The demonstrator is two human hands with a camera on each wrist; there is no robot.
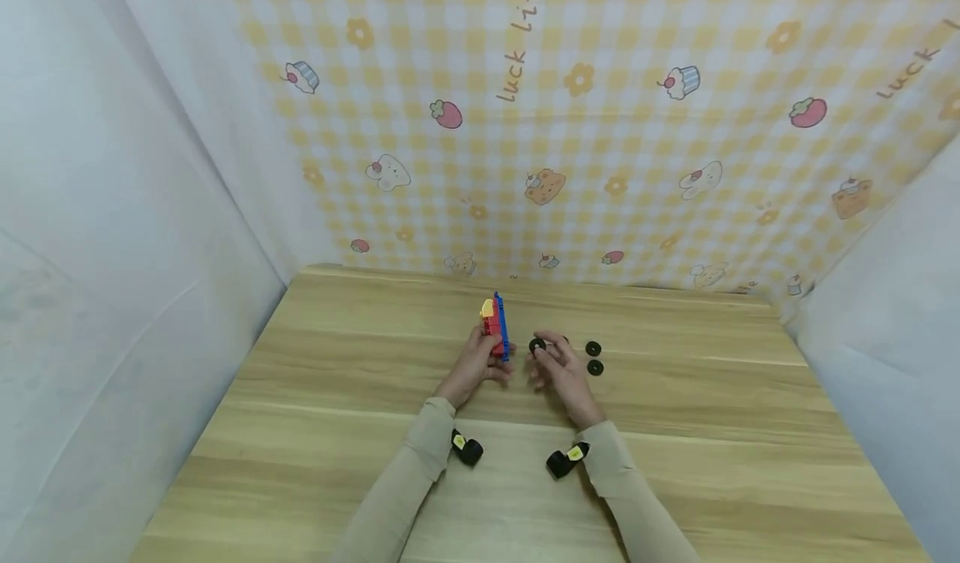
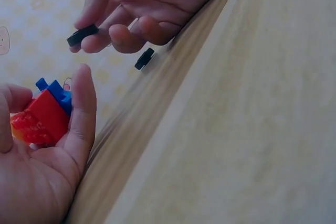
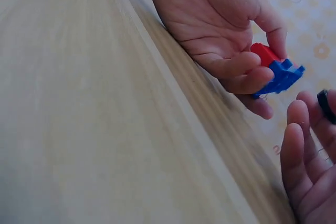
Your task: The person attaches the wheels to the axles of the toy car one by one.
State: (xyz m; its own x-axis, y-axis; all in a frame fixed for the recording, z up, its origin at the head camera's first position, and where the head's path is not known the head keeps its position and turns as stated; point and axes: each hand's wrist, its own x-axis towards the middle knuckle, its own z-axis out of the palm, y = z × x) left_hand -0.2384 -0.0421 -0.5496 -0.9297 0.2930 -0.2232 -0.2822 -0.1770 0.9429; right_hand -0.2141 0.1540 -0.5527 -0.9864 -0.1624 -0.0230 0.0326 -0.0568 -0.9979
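Observation:
My left hand (image 1: 471,367) grips a block-built toy (image 1: 495,330) with a red body, a yellow piece and a blue base. It is held on its side above the table, with the blue part facing my right hand (image 1: 566,380). Between thumb and fingers, my right hand pinches a small black ring-shaped wheel (image 1: 537,345), which is apart from the toy. The left wrist view shows this wheel (image 2: 82,35) above the toy (image 2: 44,116). In the right wrist view, blue studs and pegs show on the toy's base (image 3: 283,76).
Two more black wheels (image 1: 593,349) (image 1: 596,368) lie on the wooden table (image 1: 337,380) to the right of my right hand. Another dark piece is mostly hidden behind that hand. A patterned cloth (image 1: 577,130) hangs behind the table, with white sheets (image 1: 135,213) at the sides.

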